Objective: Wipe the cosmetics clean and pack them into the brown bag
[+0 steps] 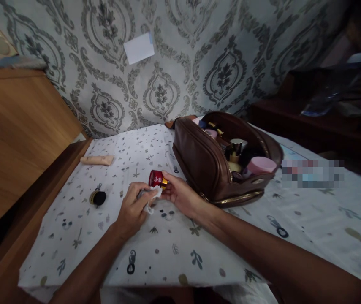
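Note:
My right hand [180, 195] is closed around a small red bottle with a gold band [156, 178], held tilted on its side above the cloth. Close against it, my left hand [133, 207] pinches a crumpled white tissue [151, 202], which reaches toward the bottle's gold end. Whether the tissue touches the bottle I cannot tell. Just right of my hands stands a brown leather cosmetic bag [199, 158], unzipped, with a pink-lidded jar [261, 165], a gold-capped bottle [236, 147] and several other items inside.
A beige tube [97, 160] and a small black-capped jar [98, 197] lie left on the patterned cloth [164, 261]. A wooden cabinet [18, 139] borders the left side. Patterned wallpaper [180, 55] rises behind, bearing a white card [139, 48]. A clear plastic bottle [322, 99] lies at the dark right.

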Demonstrator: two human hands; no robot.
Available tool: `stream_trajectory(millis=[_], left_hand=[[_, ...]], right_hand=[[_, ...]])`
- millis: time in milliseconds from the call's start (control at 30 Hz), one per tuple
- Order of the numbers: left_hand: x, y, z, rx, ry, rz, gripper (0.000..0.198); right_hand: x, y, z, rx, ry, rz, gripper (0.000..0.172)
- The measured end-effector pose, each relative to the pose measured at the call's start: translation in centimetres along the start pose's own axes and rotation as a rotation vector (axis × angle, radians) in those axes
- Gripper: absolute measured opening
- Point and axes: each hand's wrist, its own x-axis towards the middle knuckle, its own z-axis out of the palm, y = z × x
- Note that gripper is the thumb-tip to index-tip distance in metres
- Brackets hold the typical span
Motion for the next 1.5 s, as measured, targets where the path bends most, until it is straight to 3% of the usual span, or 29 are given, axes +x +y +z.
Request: stream_trajectory(millis=[300,467,600,733,867,1000,1133,1233,1333,1500], left_hand=[[0.4,0.1,-0.3,-0.055,0.027,-0.132,0.015],[0.8,-0.3,-0.4,-0.112,0.093,-0.26,0.007],[0.9,-0.8,-0.4,-0.214,0.146,-0.397,0.005],[1.1,-1.1,-0.6,-0.268,0.186,-0.497,0.002],[1.2,-1.0,-0.9,-0.261,0.209,-0.486,0.001],[1.2,-0.7,-0.9,-0.189,0.222,-0.39,0.001],[1.1,-0.6,-0.7,-0.165,0.114,-0.325,0.005],[1.1,-0.5,-0.8,-0.284,0.02,-0.343,0.005],[1.3,-0.4,-1.0,-0.409,0.02,-0.484,0.007],[1.5,-0.6,-1.1,-0.483,0.132,-0.796,0.016]], right_hand=[[0.1,-0.6,-0.1,0.013,-0.05,0.073,0.033],[0.2,-0.4,-0.2,-0.097,-0.118,0.106,0.037],[-0.1,0.0,0.0,-0.146,-0.101,0.072,0.034],[-0.2,0.6,-0.2,-0.268,-0.108,-0.024,0.043],[-0.3,1.0,-0.4,-0.329,-0.151,-0.109,0.053],[-0.3,1.0,-0.4,-0.257,-0.177,-0.118,0.053],[0.0,0.8,-0.5,-0.127,-0.174,-0.118,0.047],[0.2,0.6,-0.6,-0.083,-0.136,-0.125,0.044],[0.2,0.7,-0.6,-0.1,-0.146,-0.155,0.043],[0.0,1.0,-0.5,-0.169,-0.204,-0.193,0.043]])
